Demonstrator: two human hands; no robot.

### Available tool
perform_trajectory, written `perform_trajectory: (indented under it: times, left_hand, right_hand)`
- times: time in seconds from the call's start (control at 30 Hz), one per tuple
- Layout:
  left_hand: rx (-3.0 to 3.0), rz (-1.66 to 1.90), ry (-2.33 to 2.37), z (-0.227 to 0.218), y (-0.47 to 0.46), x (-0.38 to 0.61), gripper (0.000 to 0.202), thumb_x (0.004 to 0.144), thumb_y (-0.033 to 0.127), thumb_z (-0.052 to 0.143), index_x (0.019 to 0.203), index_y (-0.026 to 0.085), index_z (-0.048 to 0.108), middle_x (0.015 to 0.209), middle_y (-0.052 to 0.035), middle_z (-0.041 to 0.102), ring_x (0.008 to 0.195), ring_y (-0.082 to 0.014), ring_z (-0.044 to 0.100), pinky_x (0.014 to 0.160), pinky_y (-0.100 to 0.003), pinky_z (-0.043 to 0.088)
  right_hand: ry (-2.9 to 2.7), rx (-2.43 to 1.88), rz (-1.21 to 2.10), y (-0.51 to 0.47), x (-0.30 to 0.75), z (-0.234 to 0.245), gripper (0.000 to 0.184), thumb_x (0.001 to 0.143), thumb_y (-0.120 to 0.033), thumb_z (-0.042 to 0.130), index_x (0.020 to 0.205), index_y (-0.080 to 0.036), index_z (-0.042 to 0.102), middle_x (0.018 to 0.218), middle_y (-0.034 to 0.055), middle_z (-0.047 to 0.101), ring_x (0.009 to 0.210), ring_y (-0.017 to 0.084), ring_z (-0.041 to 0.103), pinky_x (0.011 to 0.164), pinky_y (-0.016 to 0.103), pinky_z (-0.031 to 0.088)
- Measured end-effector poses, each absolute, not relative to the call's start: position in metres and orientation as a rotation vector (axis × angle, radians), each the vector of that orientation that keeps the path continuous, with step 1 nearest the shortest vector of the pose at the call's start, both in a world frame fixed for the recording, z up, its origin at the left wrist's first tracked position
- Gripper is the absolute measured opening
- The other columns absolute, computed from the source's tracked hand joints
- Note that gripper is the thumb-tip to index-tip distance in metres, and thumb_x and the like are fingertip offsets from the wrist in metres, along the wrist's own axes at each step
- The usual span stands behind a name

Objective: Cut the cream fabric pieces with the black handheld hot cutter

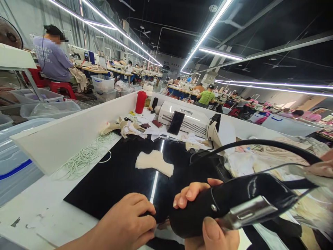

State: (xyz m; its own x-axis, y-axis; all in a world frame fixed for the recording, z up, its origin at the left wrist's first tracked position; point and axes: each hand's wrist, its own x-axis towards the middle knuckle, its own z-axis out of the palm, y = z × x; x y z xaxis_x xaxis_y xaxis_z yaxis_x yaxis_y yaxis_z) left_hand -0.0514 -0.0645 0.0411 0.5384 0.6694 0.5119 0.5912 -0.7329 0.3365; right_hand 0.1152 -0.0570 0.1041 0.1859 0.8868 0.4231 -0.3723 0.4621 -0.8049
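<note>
My right hand (pixel 208 222) is wrapped round a black corded hand tool (pixel 249 194) with a shiny metal lever or clip on its side; its exact kind does not show. Fingers lie on the far side and the thumb on the near side. To the left, my left hand (pixel 132 218) is closed, its fingers curled by the front of the black mat (pixel 109 187). Something dark shows under those fingertips, too hidden to name. Beyond both hands, a cream stack of cut fabric pieces (pixel 154 162) lies on the mat, touched by neither hand.
A pale green cord tangle (pixel 84 156) lies left. At the back stand a red bottle (pixel 141 102), a phone (pixel 176 122) and a white vented metal box (pixel 194 123). Fabric heaps fill the right. A blurred hand (pixel 322 166) shows at the right edge. Other people sit at machines beyond.
</note>
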Motion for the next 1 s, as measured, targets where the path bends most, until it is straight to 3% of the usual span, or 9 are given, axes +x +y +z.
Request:
perform_trajectory:
  times: [0.23, 0.43, 0.57, 0.73, 1.0]
  left_hand:
    - [2.683, 1.040, 1.088, 0.036, -0.066, -0.052, 0.012, 0.095, 0.021, 0.076, 0.087, 0.024, 0.068, 0.105, 0.0009, 0.076, 0.099, -0.0173, 0.071, 0.095, -0.028, 0.057]
    - [2.753, 0.955, 1.079, 0.032, -0.070, -0.061, 0.006, 0.099, 0.025, 0.072, 0.104, 0.027, 0.071, 0.114, 0.0013, 0.077, 0.107, -0.0173, 0.072, 0.110, -0.032, 0.051]
    - [2.792, 1.198, 1.060, 0.023, -0.073, -0.066, 0.013, 0.105, 0.038, 0.062, 0.104, 0.030, 0.073, 0.109, 0.0025, 0.078, 0.105, -0.0173, 0.072, 0.114, -0.033, 0.048]
    - [2.833, 0.918, 1.111, 0.032, -0.080, -0.069, 0.015, 0.108, 0.033, 0.058, 0.113, 0.031, 0.073, 0.119, 0.0021, 0.077, 0.113, -0.0176, 0.072, 0.116, -0.034, 0.047]
    - [2.825, 1.117, 1.120, 0.026, -0.082, -0.064, 0.013, 0.106, 0.035, 0.063, 0.108, 0.031, 0.075, 0.113, 0.0053, 0.078, 0.108, -0.0152, 0.071, 0.121, -0.031, 0.038]
  right_hand:
    - [-1.038, -0.620, 0.987, -0.058, 0.116, 0.102, 0.046, 0.088, -0.056, 0.078, 0.123, -0.036, 0.056, 0.086, -0.0057, 0.061, 0.069, 0.013, 0.061, 0.065, 0.030, 0.053]
    - [-1.029, -0.614, 0.992, -0.059, 0.116, 0.101, 0.046, 0.088, -0.055, 0.078, 0.123, -0.036, 0.056, 0.086, -0.0060, 0.061, 0.070, 0.013, 0.061, 0.066, 0.030, 0.053]
    - [-1.000, -0.613, 0.989, -0.059, 0.114, 0.102, 0.048, 0.086, -0.055, 0.081, 0.122, -0.035, 0.057, 0.086, -0.0064, 0.062, 0.070, 0.013, 0.061, 0.065, 0.029, 0.053]
    - [-0.968, -0.636, 0.992, -0.060, 0.111, 0.105, 0.044, 0.086, -0.053, 0.080, 0.120, -0.035, 0.058, 0.084, -0.0061, 0.062, 0.069, 0.013, 0.061, 0.065, 0.029, 0.052]
    - [-0.958, -0.591, 1.029, -0.062, 0.104, 0.107, 0.045, 0.086, -0.053, 0.081, 0.120, -0.035, 0.059, 0.084, -0.0066, 0.064, 0.070, 0.012, 0.061, 0.065, 0.028, 0.052]
